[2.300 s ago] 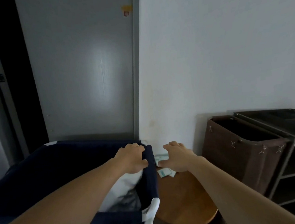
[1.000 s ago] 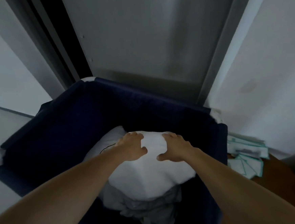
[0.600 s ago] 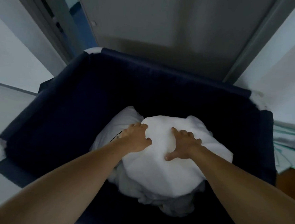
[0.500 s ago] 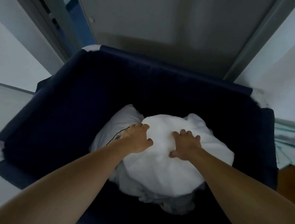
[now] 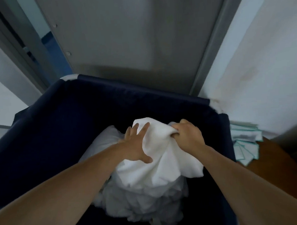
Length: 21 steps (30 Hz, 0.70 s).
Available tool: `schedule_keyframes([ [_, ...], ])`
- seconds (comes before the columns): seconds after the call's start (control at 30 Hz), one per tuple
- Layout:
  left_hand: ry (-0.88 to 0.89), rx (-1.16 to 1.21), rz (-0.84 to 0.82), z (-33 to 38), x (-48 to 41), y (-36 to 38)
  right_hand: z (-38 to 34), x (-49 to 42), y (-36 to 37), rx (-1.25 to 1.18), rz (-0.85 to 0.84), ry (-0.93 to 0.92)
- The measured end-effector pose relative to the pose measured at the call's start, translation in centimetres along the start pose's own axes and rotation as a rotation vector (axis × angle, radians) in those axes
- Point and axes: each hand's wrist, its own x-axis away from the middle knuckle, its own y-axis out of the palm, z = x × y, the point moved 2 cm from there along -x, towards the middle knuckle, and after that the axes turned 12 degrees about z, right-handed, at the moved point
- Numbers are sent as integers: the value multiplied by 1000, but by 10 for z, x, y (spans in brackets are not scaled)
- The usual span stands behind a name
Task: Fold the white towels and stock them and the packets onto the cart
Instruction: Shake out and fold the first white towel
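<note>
R hand fingertips hid in towel; L hand flat.

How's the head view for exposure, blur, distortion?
Head view: dim overall; bin interior nearly black, towel bright but not clipped; soft sheen on the door, its edges bowed by the wide lens; left hand and right hand sharp, little motion blur.

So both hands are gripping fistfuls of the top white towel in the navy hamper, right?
No: head view shows only the right hand gripping the white towel in the navy hamper; the left hand lies against it open, fingers spread.
</note>
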Motion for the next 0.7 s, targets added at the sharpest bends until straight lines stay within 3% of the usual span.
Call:
schedule_keyframes([
  [0.13,50,53,201,52,11,-22,7,12,-56,-335,190,18],
  [0.3,55,498,520,135,32,-48,25,49,-127,-741,345,15],
  [0.4,41,602,631,197,54,-67,49,77,-179,-928,452,10],
  [0.57,128,688,773,307,88,-100,107,123,-249,-903,453,-59],
  [0.7,282,769,811,396,110,-119,162,143,-280,-810,457,100],
])
